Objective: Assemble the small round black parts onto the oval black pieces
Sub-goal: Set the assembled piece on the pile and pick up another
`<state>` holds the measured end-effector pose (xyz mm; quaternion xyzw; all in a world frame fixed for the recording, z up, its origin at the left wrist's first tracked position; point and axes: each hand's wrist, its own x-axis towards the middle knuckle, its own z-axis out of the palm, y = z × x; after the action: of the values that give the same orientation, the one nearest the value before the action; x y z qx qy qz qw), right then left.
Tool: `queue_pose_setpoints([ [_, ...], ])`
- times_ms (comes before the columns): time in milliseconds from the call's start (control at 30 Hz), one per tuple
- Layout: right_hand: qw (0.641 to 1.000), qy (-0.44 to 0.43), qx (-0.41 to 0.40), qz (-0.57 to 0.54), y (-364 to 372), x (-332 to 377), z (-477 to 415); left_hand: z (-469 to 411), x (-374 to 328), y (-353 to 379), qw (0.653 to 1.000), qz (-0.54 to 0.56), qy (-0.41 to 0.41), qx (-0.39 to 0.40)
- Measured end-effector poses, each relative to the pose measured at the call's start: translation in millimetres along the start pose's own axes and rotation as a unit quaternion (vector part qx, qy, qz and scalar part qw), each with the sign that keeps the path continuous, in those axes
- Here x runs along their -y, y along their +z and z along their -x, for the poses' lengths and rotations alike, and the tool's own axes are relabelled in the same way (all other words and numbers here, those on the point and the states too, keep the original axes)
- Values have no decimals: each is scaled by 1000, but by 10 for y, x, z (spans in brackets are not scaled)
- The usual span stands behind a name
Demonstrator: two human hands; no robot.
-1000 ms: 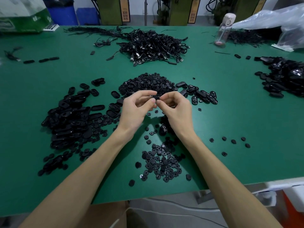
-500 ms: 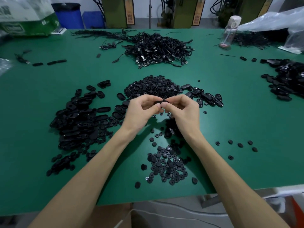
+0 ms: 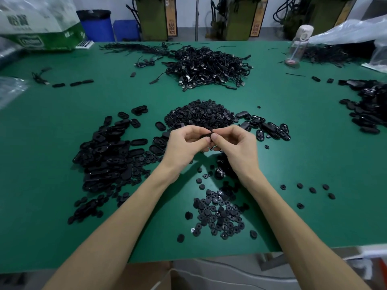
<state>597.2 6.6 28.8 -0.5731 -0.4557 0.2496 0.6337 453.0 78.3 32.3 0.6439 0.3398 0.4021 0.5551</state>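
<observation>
You work at a green bench (image 3: 62, 126), and the mound (image 3: 199, 115) of small round parts at its middle is your marker. Just on your side of the mound, your left hand (image 3: 184, 145) and right hand (image 3: 236, 147) meet above the surface. Their fingers are curled, and both pinch one oval piece (image 3: 206, 135). The fingers hide most of it, so you cannot tell whether a round part sits in it.

Left of the mound lies a broad pile of ovals (image 3: 109, 155), spilling towards your edge of the bench. A short string of more of them (image 3: 270, 127) lies just right of the mound's foot. Nearer to you than the mound, between your forearms, loose rounds (image 3: 217, 212) lie scattered.

Beyond the mound is a tangle of cables (image 3: 209, 65). Far right of the mound sits another dark heap (image 3: 370, 107). Beyond the mound and to the right, a clear bottle (image 3: 298, 46) stands upright near a crumpled plastic bag (image 3: 345, 32). Beyond the mound and far left, a green-and-white box (image 3: 41, 30) rests on the bench corner. Past the bench, a blue bin (image 3: 98, 25) and olive machines (image 3: 152, 17) stand by a pale wall.
</observation>
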Motion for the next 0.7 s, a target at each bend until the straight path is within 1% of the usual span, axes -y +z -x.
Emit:
queue_pose_setpoints([
  [267, 999, -18, 7, 42, 29, 30, 18, -3, -10, 73, 998, -35, -2, -44],
  [400, 999, -17, 6, 48, 30, 37, 29, 2, -19, 65, 997, -55, 5, -45],
  [600, 999, -21, 8, 33, 30, 53, 35, 7, -48, -15, 999, -23, 13, -28],
  [700, 998, -33, 13, 51, 33, 55, 27, 11, -40, -12, 998, -41, 25, -37],
])
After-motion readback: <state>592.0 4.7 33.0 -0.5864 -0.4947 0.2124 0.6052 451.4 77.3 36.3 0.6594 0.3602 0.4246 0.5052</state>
